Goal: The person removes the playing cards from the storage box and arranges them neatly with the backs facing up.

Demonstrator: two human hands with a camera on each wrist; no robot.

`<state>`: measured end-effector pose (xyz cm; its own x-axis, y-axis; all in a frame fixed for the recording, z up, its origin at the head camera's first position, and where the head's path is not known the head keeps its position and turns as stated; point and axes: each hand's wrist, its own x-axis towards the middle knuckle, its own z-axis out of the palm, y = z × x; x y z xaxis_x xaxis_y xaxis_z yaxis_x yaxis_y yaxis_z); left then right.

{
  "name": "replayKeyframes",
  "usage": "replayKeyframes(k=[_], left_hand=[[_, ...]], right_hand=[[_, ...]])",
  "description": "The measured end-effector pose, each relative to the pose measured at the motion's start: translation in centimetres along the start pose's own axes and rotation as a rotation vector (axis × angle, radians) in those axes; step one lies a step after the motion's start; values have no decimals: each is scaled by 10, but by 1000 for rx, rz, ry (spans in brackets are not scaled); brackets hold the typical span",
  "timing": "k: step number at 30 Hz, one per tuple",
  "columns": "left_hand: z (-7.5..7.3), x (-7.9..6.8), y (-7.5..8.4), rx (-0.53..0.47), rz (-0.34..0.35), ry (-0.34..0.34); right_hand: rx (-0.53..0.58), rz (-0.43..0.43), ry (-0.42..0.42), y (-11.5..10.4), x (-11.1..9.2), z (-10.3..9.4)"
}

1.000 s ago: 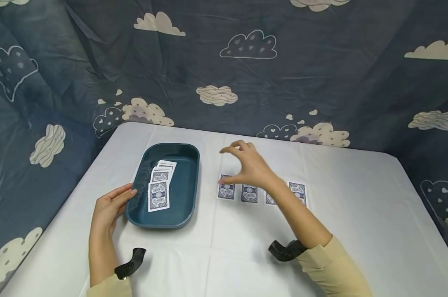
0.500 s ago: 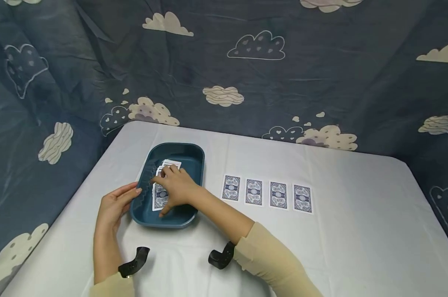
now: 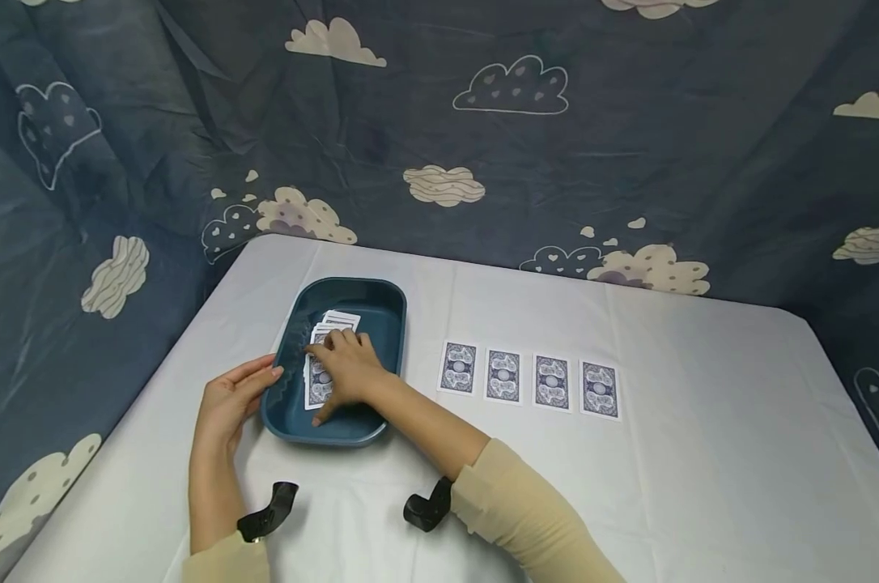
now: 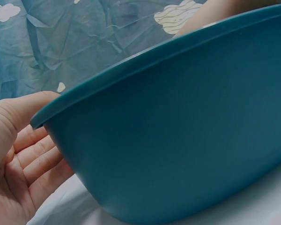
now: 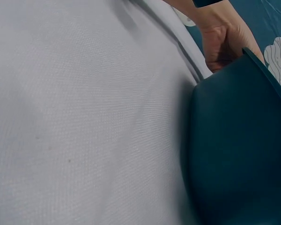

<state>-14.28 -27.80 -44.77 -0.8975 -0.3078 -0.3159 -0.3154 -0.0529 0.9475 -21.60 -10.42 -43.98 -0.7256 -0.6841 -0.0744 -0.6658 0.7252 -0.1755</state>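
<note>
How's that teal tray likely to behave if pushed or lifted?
The teal tray looks fairly rigid: its walls look undented where the left hand grips the rim. Its broad shape should resist tipping. The overlapping cards inside may slide if it tilts.

Nothing legible in any view: no text, labels, brands or numbers. Four cards (image 3: 503, 376) at 3 o'clock from the tray (image 3: 383, 328): backs up, ornate blue-and-white print, no readable characters. Tray cards (image 3: 317, 389): same print, partly covered. Backdrop (image 3: 381, 121) at 12 o'clock: cloud and heart motifs. Tray walls: plain.
</note>
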Motion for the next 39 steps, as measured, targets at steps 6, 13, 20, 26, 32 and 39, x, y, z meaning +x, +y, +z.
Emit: replayKeyframes(k=[6,13,20,26,32,39], left_hand=[[1,0,1,-26,-6,8],[1,1,1,-44,-7,8],[2,1,2,-56,-2,-4],[0,0,1,-27,-26,26],[0,0,1,-2,-48,48],[2,-1,3,-8,-52,50]], right_hand=[[34,84,-13,1,1,-2],[67,79,-8,1,0,-5],[115,43,116,2,-3,-9],[178,48,227,7,-14,-26],[239,31,347,20,-39,-60],[233,60,451,41,-85,-99]])
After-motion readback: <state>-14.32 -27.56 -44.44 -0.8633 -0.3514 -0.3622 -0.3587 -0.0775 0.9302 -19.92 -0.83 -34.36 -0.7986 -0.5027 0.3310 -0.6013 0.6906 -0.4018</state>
